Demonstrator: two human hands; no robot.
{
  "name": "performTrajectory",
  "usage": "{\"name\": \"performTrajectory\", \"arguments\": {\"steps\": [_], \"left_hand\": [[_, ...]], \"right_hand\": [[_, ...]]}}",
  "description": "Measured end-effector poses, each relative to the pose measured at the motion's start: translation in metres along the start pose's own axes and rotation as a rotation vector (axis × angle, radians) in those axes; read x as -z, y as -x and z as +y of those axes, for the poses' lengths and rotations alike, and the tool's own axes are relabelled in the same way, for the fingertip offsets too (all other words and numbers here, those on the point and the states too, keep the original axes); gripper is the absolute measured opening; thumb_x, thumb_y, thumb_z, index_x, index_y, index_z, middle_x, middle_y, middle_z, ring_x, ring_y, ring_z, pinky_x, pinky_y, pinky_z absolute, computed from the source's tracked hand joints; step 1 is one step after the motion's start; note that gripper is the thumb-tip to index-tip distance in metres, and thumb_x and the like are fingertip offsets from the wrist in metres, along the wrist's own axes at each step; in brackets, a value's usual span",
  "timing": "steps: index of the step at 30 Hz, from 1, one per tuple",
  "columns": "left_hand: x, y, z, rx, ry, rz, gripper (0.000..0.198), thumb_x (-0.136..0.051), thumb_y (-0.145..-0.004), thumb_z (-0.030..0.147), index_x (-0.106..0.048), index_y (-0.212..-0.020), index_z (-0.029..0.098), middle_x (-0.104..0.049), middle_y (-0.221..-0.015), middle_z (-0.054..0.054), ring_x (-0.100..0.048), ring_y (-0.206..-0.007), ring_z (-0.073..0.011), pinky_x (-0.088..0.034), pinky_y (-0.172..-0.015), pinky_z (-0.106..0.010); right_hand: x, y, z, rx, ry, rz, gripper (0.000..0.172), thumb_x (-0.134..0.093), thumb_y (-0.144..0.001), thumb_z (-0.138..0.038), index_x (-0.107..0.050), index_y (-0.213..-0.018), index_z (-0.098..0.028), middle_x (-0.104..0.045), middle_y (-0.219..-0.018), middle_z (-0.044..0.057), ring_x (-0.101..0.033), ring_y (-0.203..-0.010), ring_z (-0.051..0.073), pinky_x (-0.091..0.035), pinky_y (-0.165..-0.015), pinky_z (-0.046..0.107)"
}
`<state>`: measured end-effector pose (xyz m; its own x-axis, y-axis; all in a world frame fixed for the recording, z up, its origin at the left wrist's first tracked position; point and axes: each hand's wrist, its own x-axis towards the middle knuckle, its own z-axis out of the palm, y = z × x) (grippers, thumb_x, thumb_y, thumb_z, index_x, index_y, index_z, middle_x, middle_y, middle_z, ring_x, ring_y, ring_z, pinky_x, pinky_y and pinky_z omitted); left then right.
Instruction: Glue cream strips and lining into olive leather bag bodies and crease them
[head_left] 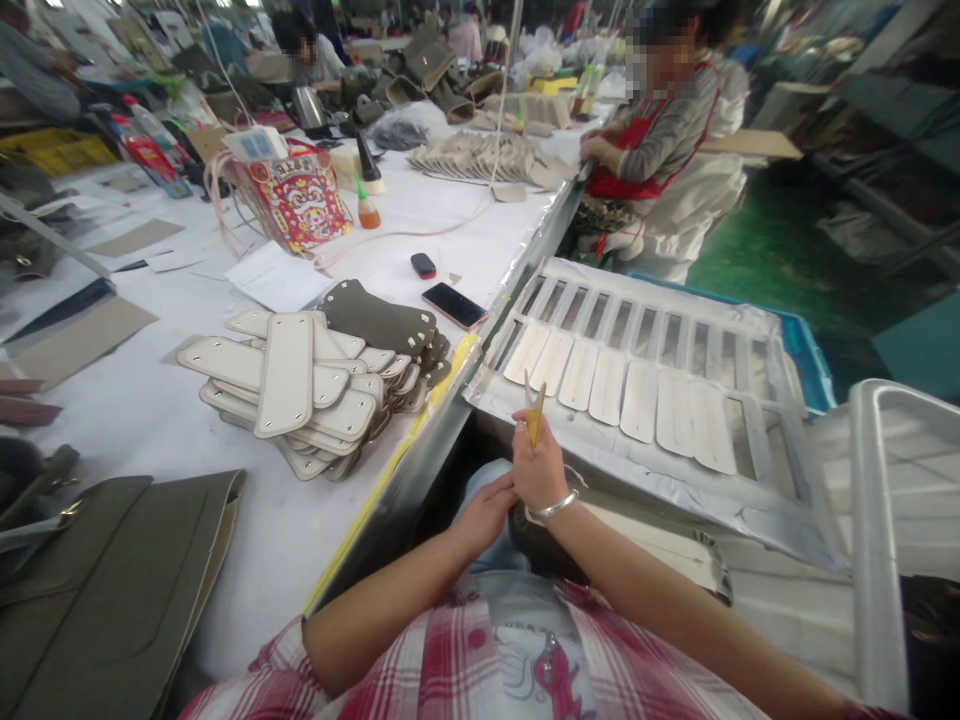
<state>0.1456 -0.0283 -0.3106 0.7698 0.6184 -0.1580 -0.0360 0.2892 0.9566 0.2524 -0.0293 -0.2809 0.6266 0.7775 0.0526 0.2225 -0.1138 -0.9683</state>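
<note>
Yellow thread snips stick up out of my right hand, their two points spread apart and facing away from me. My right fingers are wrapped round them, and a silver bangle circles that wrist. My left hand meets the right one above my lap, its fingers pressed together; whatever they may pinch is hidden. Under my right wrist lies a dark-edged piece with a pale panel. Ahead and to the right, a slotted white rack carries a row of cream strips.
At left on the white table lie stacked cream tabs, dark tabs and an olive bag panel. A phone rests near the table edge. A white crate rim stands right. A co-worker sits beyond the rack.
</note>
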Motion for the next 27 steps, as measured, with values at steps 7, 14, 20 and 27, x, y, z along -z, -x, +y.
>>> {"name": "performTrajectory", "arguments": {"steps": [7, 14, 20, 27], "left_hand": [[0.003, 0.010, -0.016, 0.054, 0.107, 0.012, 0.055, -0.056, -0.074, 0.025, -0.050, -0.128, 0.020, -0.051, -0.132, -0.002, -0.040, -0.126, -0.0233, -0.023, -0.110, -0.039], [0.001, 0.008, -0.002, -0.010, -0.037, -0.058, 0.050, -0.050, -0.074, 0.022, -0.052, -0.124, 0.019, -0.056, -0.125, -0.004, -0.049, -0.117, -0.0239, -0.034, -0.103, -0.040], [-0.017, 0.017, -0.017, -0.007, -0.419, 0.056, 0.057, -0.040, -0.084, 0.039, -0.037, -0.135, 0.014, -0.037, -0.142, -0.010, -0.029, -0.133, -0.0254, -0.019, -0.112, -0.041], [-0.038, 0.014, -0.018, 0.072, -0.328, 0.235, 0.057, -0.032, -0.084, 0.057, -0.045, -0.129, 0.024, -0.045, -0.137, -0.002, -0.034, -0.131, -0.0238, -0.016, -0.114, -0.041]], "right_hand": [[0.014, 0.008, -0.017, -0.122, -0.370, -0.094, 0.019, -0.046, -0.080, -0.036, -0.048, -0.093, -0.023, -0.029, -0.050, -0.009, -0.025, -0.039, 0.008, -0.022, -0.037, 0.023], [0.017, 0.032, -0.025, -0.181, -0.546, -0.119, 0.021, -0.050, -0.079, -0.035, -0.047, -0.095, -0.022, -0.027, -0.051, -0.011, -0.021, -0.039, 0.006, -0.019, -0.037, 0.019], [0.075, 0.033, -0.034, 0.027, -0.115, -0.120, 0.029, -0.053, -0.078, -0.028, -0.051, -0.106, -0.020, -0.042, -0.061, -0.006, -0.038, -0.052, 0.008, -0.035, -0.050, 0.022], [0.262, 0.001, 0.021, -0.134, 0.474, 0.190, 0.055, -0.061, -0.073, -0.038, -0.043, -0.122, -0.022, -0.053, -0.074, -0.004, -0.049, -0.054, 0.010, -0.042, -0.054, 0.025]]}}
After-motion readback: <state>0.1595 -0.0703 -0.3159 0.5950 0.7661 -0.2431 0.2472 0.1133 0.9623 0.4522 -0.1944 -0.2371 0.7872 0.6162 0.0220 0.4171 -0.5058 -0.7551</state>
